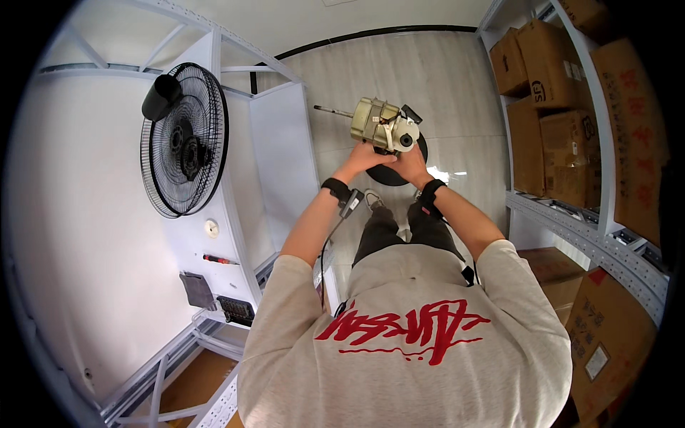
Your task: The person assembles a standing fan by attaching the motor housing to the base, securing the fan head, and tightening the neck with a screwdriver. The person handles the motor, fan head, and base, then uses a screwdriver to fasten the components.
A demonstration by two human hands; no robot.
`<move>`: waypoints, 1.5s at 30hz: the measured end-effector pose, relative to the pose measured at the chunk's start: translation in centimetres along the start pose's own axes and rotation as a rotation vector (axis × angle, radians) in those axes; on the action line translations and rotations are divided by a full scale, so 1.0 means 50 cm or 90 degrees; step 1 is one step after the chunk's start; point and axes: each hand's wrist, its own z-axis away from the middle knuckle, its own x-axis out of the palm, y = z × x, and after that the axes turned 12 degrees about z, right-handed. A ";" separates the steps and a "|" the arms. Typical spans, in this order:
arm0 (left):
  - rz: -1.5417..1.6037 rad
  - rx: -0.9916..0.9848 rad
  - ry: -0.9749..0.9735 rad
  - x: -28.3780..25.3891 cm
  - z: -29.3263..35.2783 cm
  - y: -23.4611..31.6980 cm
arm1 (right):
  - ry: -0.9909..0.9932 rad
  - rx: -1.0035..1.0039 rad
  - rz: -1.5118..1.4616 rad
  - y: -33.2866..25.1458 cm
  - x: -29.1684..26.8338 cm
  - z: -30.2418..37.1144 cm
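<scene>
Both of my hands grip a bare fan motor [366, 121] with a beige-gold metal body. Its thin metal shaft [332, 110] points left. My left hand [362, 161] is closed against the near left side of the motor's underside. Around the near right part, below a grey round piece [406, 140], my right hand [412, 165] is closed; some fingers of both hands are hidden. Under the motor, a black round base [391, 176] rests on the floor. On the white shelf to the left lie a black fan guard [151, 160] and a black cup-shaped cover [162, 98].
Near the guard are a white round part [212, 228], a red-and-black screwdriver [220, 260], a grey pouch [196, 289] and a dark case of small bits [235, 311]. Metal shelving [606, 143] holding cardboard boxes [564, 64] stands on the right. A black cable [323, 267] hangs beside my left arm.
</scene>
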 end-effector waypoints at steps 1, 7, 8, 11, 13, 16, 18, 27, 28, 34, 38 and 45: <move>0.058 0.011 -0.041 -0.011 -0.006 -0.009 | 0.014 0.020 0.015 -0.004 0.012 0.001; -0.019 -0.073 -0.206 -0.057 -0.057 0.011 | -0.008 0.057 -0.052 -0.011 -0.018 -0.008; -0.080 -0.077 -0.223 -0.058 -0.060 0.013 | 0.003 0.043 -0.054 -0.017 -0.029 -0.010; -0.072 0.071 -0.039 -0.026 -0.032 -0.015 | 0.003 -0.028 0.004 -0.015 -0.041 -0.020; -0.021 0.063 -0.001 -0.011 -0.034 -0.010 | -0.003 -0.063 -0.014 0.004 -0.050 -0.030; -0.031 0.063 0.070 0.016 -0.034 -0.019 | -0.085 -0.111 -0.053 0.019 -0.087 -0.065; -0.051 0.113 0.171 0.042 -0.024 -0.027 | -0.167 -0.136 -0.057 0.013 -0.118 -0.091; 0.204 -0.042 0.296 0.036 -0.040 -0.053 | -0.141 -0.200 -0.149 -0.011 -0.133 -0.181; 0.266 -0.016 0.304 0.016 -0.042 -0.049 | -0.113 -0.170 -0.106 -0.022 -0.133 -0.169; 0.349 -0.096 0.139 -0.080 -0.021 0.006 | -0.078 0.062 -0.028 -0.017 -0.014 -0.082; 0.286 -0.125 0.082 -0.111 -0.023 0.023 | 0.041 0.154 -0.005 -0.071 0.021 -0.077; 0.140 0.009 0.157 -0.103 -0.039 0.021 | 0.061 0.146 0.028 -0.056 0.018 -0.113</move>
